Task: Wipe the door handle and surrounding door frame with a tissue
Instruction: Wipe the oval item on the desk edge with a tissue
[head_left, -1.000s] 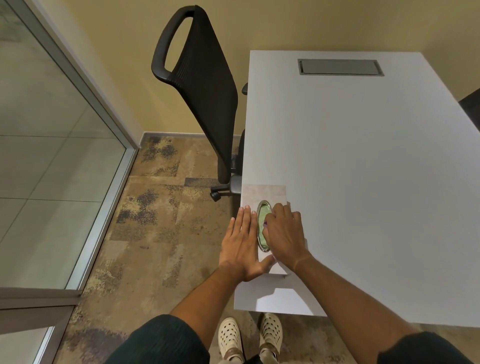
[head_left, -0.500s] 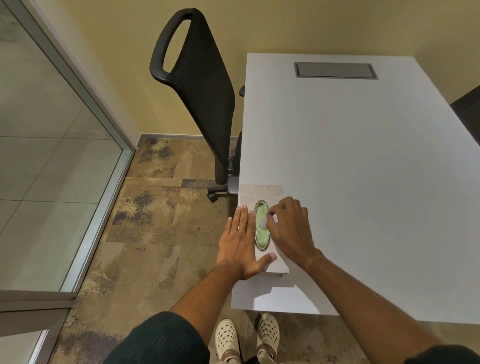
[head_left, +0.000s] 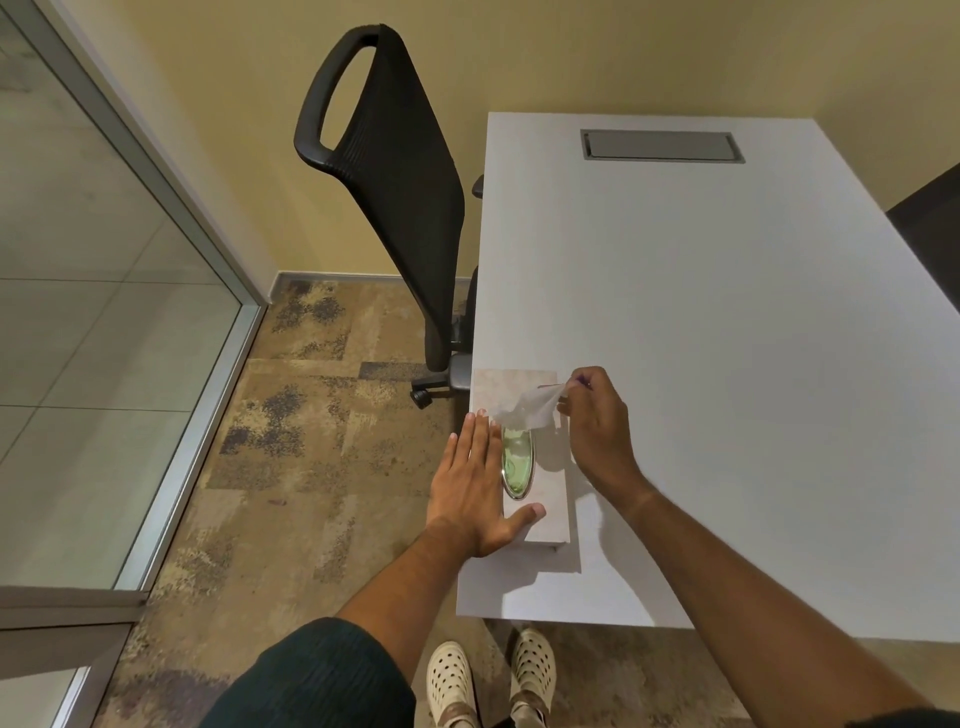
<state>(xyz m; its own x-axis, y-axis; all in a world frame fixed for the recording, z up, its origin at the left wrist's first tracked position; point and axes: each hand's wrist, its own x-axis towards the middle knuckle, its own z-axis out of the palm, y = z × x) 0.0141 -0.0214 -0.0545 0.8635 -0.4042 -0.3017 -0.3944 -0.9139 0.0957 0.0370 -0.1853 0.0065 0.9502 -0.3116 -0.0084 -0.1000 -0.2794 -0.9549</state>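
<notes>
A beige tissue box with a green oval opening sits at the near left corner of the white table. My left hand lies flat against the box's left side, fingers spread, thumb on its near end. My right hand pinches a white tissue between fingertips, and the tissue stretches up and right out of the oval opening. A glass panel with a metal frame stands at the left; no door handle is in view.
A black mesh office chair stands against the table's left edge. A grey cable hatch is set in the table's far side. Patterned carpet covers the floor, and my white shoes stand below the table's near edge.
My right hand has lifted from the box opening and drawn a tissue out, up and to the right. My left hand has stayed against the box.
</notes>
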